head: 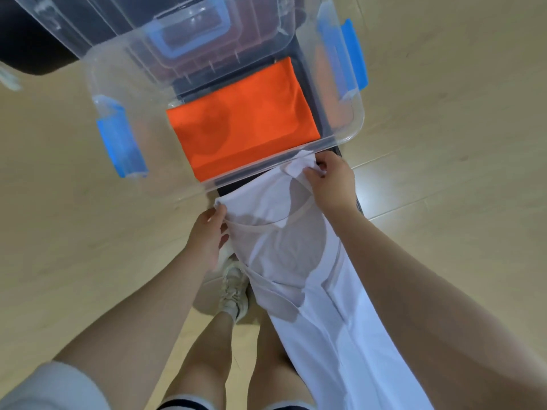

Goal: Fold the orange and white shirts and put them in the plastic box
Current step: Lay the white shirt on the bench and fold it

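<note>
2 shirts are in view. The white shirt [299,261] hangs lengthwise in front of the person, its top edge just beside the near rim of the plastic box [353,125] and its lower part trailing down past the legs. The left hand [208,232] pinches the shirt's top left corner, fingers curled round the cloth. The right hand [331,180] grips the top right corner, bunching the fabric against the box's near rim. The orange shirt [239,116] lies folded flat inside the box, covering most of its floor. The box is clear, with blue latches [121,137] on its 2 sides and its clear lid [165,31] tipped up behind it. Below the shirt, 1 pale sneaker [233,288] stands on the light wooden floor [59,202].
</note>
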The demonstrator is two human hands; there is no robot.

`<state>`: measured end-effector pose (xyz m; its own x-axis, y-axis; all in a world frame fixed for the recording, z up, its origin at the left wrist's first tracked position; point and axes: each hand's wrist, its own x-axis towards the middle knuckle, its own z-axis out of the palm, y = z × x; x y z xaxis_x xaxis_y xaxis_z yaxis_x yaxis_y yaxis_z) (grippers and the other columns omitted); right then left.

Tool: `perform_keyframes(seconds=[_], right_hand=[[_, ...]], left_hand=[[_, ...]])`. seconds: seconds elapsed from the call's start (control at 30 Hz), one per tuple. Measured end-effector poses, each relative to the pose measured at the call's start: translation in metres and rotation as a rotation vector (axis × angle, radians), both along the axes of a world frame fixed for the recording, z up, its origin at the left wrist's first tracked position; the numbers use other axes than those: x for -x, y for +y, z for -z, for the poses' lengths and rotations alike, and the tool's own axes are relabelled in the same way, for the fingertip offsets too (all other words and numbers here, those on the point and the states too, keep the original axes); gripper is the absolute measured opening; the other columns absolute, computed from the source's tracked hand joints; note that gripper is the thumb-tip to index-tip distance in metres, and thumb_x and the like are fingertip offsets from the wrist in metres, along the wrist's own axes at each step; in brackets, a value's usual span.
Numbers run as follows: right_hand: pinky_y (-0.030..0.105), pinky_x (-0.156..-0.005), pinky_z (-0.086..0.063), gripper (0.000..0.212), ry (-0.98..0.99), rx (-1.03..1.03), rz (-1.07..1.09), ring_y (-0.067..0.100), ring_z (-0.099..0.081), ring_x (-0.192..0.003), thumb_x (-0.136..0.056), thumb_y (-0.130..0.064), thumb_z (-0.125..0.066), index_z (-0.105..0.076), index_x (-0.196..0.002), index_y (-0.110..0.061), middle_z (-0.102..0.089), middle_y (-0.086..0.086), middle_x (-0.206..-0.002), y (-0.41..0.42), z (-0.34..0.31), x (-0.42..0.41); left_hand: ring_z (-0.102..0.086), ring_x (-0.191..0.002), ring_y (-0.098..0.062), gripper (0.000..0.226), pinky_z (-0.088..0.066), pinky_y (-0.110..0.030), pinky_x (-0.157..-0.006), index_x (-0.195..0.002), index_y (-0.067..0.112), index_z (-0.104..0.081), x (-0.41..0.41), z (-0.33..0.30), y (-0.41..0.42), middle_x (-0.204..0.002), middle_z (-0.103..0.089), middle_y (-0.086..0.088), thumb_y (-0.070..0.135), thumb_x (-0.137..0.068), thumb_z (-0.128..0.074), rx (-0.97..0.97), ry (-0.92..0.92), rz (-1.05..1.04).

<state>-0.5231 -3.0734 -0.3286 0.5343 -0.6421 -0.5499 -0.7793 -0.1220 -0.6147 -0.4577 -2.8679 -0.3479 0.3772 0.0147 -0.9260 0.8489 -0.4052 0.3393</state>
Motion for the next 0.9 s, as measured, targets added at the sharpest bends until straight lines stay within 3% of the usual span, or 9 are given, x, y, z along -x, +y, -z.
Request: perform_keyframes(seconds=[0.1, 0.17, 0.23, 0.37, 0.53, 0.7, 0.77, 0.8, 0.9], right_hand=[[0.013, -0.056, -0.032, 0.008, -0.039, 0.041, 0.003, 0.019, -0.045, -0.078, -0.086, -0.011, -0.053, -0.058, -0.087, -0.006, -0.052, 0.006, -0.088, 0.002, -0.004, 0.006], [0.007, -0.053, -0.029, 0.004, -0.042, 0.039, 0.0, 0.018, -0.045, -0.075, -0.086, -0.012, -0.053, -0.055, -0.082, -0.013, -0.051, 0.004, -0.088, 0.004, -0.007, 0.009], [0.011, -0.056, -0.033, 0.003, -0.025, 0.028, 0.011, 0.017, -0.049, -0.076, -0.086, -0.016, -0.054, -0.056, -0.084, -0.015, -0.057, 0.007, -0.092, 0.006, -0.007, 0.013], [0.025, -0.068, -0.039, 0.013, -0.009, 0.049, 0.018, 0.022, -0.056, -0.088, -0.086, -0.017, -0.055, -0.061, -0.095, -0.008, -0.062, 0.011, -0.101, 0.009, -0.012, 0.016], [0.019, -0.065, -0.031, 0.014, -0.014, 0.081, 0.028, 0.018, -0.052, -0.086, -0.087, -0.013, -0.055, -0.062, -0.095, -0.006, -0.059, 0.01, -0.105, 0.019, -0.023, 0.012], [0.019, -0.061, -0.025, 0.014, -0.041, 0.159, 0.061, 0.027, -0.055, -0.09, -0.086, -0.01, -0.053, -0.062, -0.093, -0.002, -0.058, 0.015, -0.107, 0.025, -0.029, 0.004], [0.018, -0.063, -0.028, 0.015, -0.042, 0.183, 0.071, 0.024, -0.055, -0.09, -0.086, -0.011, -0.054, -0.062, -0.095, -0.002, -0.056, 0.013, -0.112, 0.024, -0.03, 0.003], [0.02, -0.066, -0.031, 0.014, -0.037, 0.194, 0.074, 0.022, -0.055, -0.088, -0.086, -0.012, -0.054, -0.063, -0.094, -0.004, -0.054, 0.012, -0.113, 0.024, -0.03, 0.003], [0.026, -0.067, -0.036, 0.011, -0.026, 0.231, 0.041, 0.022, -0.051, -0.078, -0.085, -0.015, -0.056, -0.063, -0.086, -0.006, -0.051, 0.008, -0.101, 0.021, -0.029, 0.006]], left_hand=[[-0.057, -0.086, -0.012, 0.026, -0.043, -0.026, -0.079, -0.096, 0.023, -0.057, -0.008, 0.002, 0.005, -0.094, -0.061, 0.005, 0.045, -0.092, -0.046, 0.121, 0.121, 0.01], [-0.052, -0.1, -0.013, 0.039, -0.035, -0.029, -0.092, -0.112, 0.026, -0.055, -0.01, 0.006, 0.015, -0.104, -0.057, 0.006, 0.055, -0.087, -0.047, 0.134, 0.202, 0.109], [-0.051, -0.106, -0.014, 0.045, -0.031, -0.033, -0.1, -0.117, 0.027, -0.052, -0.012, 0.007, 0.022, -0.111, -0.057, 0.004, 0.058, -0.085, -0.047, 0.159, 0.264, 0.095], [-0.06, -0.099, -0.017, 0.034, -0.047, -0.031, -0.086, -0.119, 0.013, -0.055, -0.011, 0.0, 0.017, -0.112, -0.063, -0.004, 0.034, -0.092, -0.051, 0.207, 0.24, -0.158], [-0.063, -0.091, -0.018, 0.034, -0.051, -0.03, -0.072, -0.123, 0.008, -0.053, -0.01, -0.017, 0.022, -0.107, -0.066, -0.007, 0.02, -0.091, -0.054, 0.191, 0.182, -0.324], [-0.063, -0.09, -0.022, 0.025, -0.051, -0.033, -0.083, -0.111, 0.006, -0.058, -0.016, -0.038, 0.017, -0.1, -0.066, -0.008, 0.01, -0.087, -0.058, 0.221, 0.04, -0.306], [-0.061, -0.081, -0.021, 0.012, -0.05, -0.032, -0.077, -0.097, 0.007, -0.06, -0.014, -0.045, 0.014, -0.09, -0.065, -0.007, 0.011, -0.086, -0.059, 0.15, -0.022, -0.26], [-0.058, -0.076, -0.023, 0.006, -0.047, -0.032, -0.071, -0.087, 0.008, -0.059, -0.013, -0.046, 0.014, -0.083, -0.063, -0.008, 0.013, -0.085, -0.059, 0.091, -0.091, -0.195], [-0.038, -0.06, -0.022, 0.031, -0.03, -0.028, -0.057, -0.058, 0.012, -0.044, -0.009, -0.044, 0.019, -0.058, -0.043, -0.004, 0.018, -0.084, -0.058, -0.207, -0.495, 0.294]])
